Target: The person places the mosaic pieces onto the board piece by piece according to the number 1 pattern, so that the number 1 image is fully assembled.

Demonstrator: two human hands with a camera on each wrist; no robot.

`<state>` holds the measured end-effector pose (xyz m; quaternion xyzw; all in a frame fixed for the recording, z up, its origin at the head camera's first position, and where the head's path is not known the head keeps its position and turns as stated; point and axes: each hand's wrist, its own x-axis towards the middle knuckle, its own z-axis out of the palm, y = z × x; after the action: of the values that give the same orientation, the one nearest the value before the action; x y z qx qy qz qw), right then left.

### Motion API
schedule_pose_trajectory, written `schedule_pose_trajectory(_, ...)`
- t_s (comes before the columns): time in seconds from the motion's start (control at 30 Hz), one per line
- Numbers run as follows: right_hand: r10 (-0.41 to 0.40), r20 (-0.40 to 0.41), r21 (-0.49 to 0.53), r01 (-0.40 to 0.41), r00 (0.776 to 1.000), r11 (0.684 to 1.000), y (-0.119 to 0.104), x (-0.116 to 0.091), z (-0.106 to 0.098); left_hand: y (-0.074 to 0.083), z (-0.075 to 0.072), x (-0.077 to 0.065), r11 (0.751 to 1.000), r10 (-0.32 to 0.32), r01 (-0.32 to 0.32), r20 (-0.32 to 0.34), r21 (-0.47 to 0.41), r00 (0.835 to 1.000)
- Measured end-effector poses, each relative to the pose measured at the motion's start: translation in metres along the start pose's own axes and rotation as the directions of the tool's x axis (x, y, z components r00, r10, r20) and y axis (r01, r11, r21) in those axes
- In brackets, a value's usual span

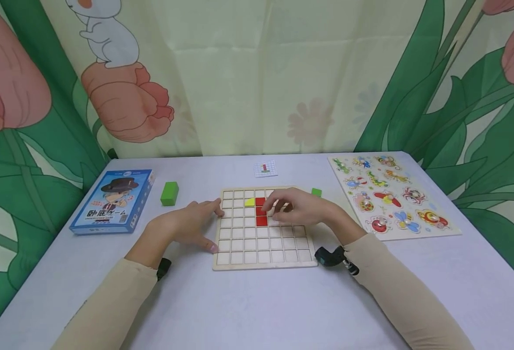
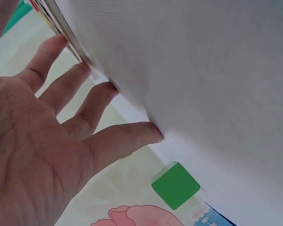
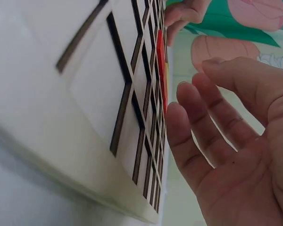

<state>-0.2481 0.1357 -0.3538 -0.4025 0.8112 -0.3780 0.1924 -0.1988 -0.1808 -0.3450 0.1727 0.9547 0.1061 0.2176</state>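
A wooden grid board (image 1: 250,244) lies flat on the table. Red square pieces (image 1: 261,220) sit in one column of its upper half, and a yellow piece (image 1: 250,202) with a slanted edge lies to their left. My left hand (image 1: 188,222) is spread at the board's left side, its fingertips against the edge (image 2: 68,33) and its thumb near the lower left. Over the board, just right of the red pieces, hovers my right hand (image 1: 298,206). The right wrist view shows its fingers (image 3: 193,108) loosely bent, with nothing between them.
A small card (image 1: 265,168) with a printed grid figure lies behind the board. One green block (image 1: 169,193) stands left; another green piece (image 1: 316,192) shows behind my right hand. A blue box (image 1: 112,201) lies far left, an animal puzzle board (image 1: 350,167) at right.
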Motion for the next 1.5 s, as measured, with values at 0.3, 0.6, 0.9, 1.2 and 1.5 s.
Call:
schedule_pose_trajectory(0.3,0.004,-0.06,-0.034,-0.006,0.998,0.999,-0.002,-0.019,-0.017,-0.001,0.002,0.0,1.0,0.009,-0.009,-0.002,-0.002,1.0)
schedule_pose_trajectory(0.6,0.036,-0.118,-0.072,-0.045,0.992,0.996,0.004,-0.037,-0.032,-0.002,0.001,-0.003,0.999,-0.03,0.03,0.0,-0.013,1.0)
schedule_pose_trajectory(0.9,0.041,-0.162,-0.098,-0.058,0.986,0.994,0.017,-0.056,-0.041,-0.004,0.002,0.0,0.999,-0.034,0.034,0.007,-0.01,0.999)
schedule_pose_trajectory(1.2,0.09,-0.204,-0.094,-0.111,0.975,0.989,0.025,-0.07,-0.046,-0.006,0.003,0.0,1.0,-0.018,0.018,0.01,-0.021,1.0)
schedule_pose_trajectory(1.5,0.098,-0.211,-0.097,-0.121,0.973,0.988,0.04,-0.082,-0.049,-0.004,0.002,-0.001,0.999,-0.03,0.03,0.007,-0.012,1.0)
